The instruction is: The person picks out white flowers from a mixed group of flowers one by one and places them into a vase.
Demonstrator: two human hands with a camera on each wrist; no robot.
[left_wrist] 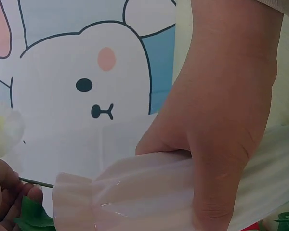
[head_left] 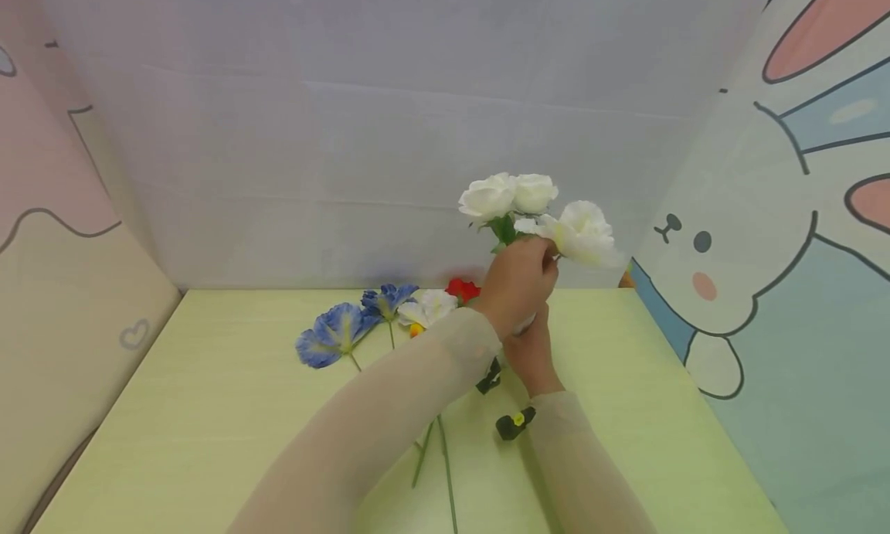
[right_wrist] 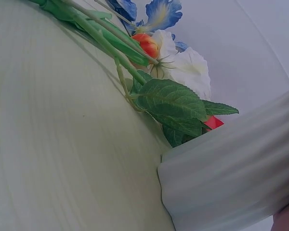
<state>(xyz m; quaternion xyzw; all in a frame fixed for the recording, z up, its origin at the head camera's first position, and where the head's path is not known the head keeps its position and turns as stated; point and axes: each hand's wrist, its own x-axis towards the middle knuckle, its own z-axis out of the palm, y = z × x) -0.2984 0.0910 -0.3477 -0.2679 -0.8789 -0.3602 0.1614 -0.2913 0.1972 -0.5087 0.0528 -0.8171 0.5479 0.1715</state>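
My left hand [head_left: 520, 277] pinches the thin stem of a white flower [head_left: 582, 231], just below its blossom. In the left wrist view the stem [left_wrist: 36, 183] runs into the frilled mouth of a pale ribbed vase [left_wrist: 135, 195]. The right hand [head_left: 531, 356] grips the vase lower down, its thumb and fingers around the body. Two white roses [head_left: 507, 194] with green leaves stand up behind my left hand. The right wrist view has the vase [right_wrist: 231, 166] tilted, its wavy base close to the tabletop. From the head camera the vase is mostly hidden behind my hands.
Left of the vase, blue flowers [head_left: 337, 335], a white flower [head_left: 431, 306], an orange bud [head_left: 416, 330] and a red flower [head_left: 462, 289] lie on the pale table [head_left: 208, 410]. Green stems [head_left: 447, 472] stretch toward the front. A rabbit-printed curtain [head_left: 751, 287] borders the right side.
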